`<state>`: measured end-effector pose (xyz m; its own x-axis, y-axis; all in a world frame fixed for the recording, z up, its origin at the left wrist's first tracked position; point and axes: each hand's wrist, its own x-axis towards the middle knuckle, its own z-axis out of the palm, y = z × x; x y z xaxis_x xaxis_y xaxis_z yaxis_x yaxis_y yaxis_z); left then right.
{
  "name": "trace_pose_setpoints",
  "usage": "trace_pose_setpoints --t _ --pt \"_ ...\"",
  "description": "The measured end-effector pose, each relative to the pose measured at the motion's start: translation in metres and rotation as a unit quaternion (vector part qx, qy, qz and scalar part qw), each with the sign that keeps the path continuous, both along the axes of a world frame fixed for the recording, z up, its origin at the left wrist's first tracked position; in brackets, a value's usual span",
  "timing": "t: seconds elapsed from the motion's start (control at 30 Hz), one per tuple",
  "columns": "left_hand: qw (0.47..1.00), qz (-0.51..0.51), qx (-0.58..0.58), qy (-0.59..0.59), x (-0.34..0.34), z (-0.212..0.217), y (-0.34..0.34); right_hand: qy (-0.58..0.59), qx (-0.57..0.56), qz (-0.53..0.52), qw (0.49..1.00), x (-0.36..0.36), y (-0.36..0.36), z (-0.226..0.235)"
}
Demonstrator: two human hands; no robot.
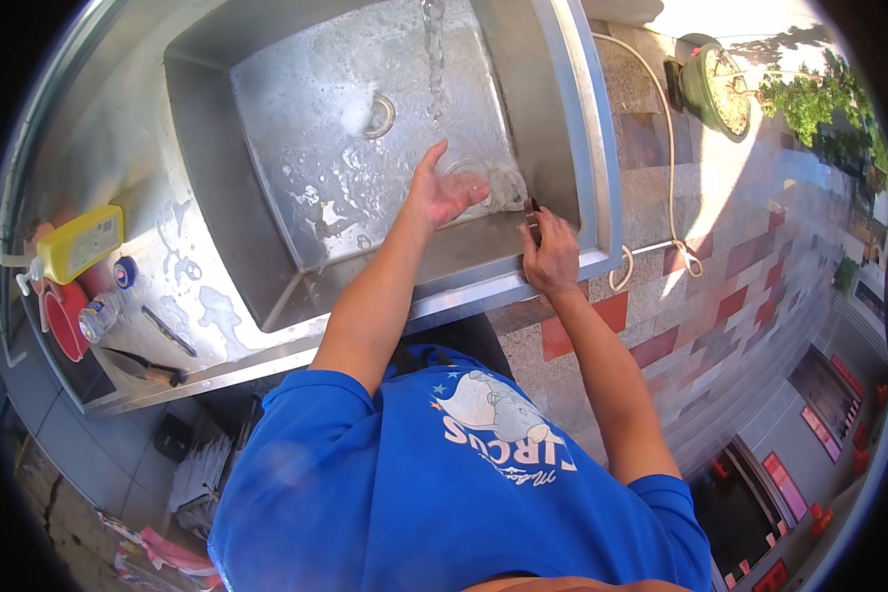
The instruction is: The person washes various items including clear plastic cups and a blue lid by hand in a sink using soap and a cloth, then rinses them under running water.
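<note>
My left hand (438, 192) reaches into the steel sink (217, 148) and cups a clear glass vessel (476, 181) lying near the basin's right wall. A stream of tap water (432, 44) falls just beyond it, right of the round drain (380, 115). My right hand (551, 255) rests on the sink's front rim, its fingers pinched on a small dark object (533, 209) whose kind I cannot tell. The basin floor is wet and streaked with foam.
On the wet counter to the left stand a yellow bottle (81, 242), a red bowl (64, 321), a small clear bottle (104, 313) and a knife (148, 368). A pale hose (664, 148) runs over the tiled floor on the right, near a green pot (717, 89).
</note>
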<state>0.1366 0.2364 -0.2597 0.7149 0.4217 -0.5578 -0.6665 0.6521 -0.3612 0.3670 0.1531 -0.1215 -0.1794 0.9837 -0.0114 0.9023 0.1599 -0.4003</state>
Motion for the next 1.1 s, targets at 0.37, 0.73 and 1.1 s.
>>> trace_pose_setpoints --t 0.37,0.73,1.1 --pt "0.943 0.079 -0.012 0.323 -0.013 -0.017 0.069 0.001 -0.018 -0.011 1.000 -0.004 0.003 0.001" --pt "0.954 0.188 -0.082 0.220 0.013 0.011 0.080 -0.004 -0.003 -0.008 1.000 0.000 -0.002 0.000" --pt "0.961 0.169 0.040 0.215 -0.005 -0.015 0.041 0.005 -0.005 -0.012 1.000 0.000 -0.001 0.002"
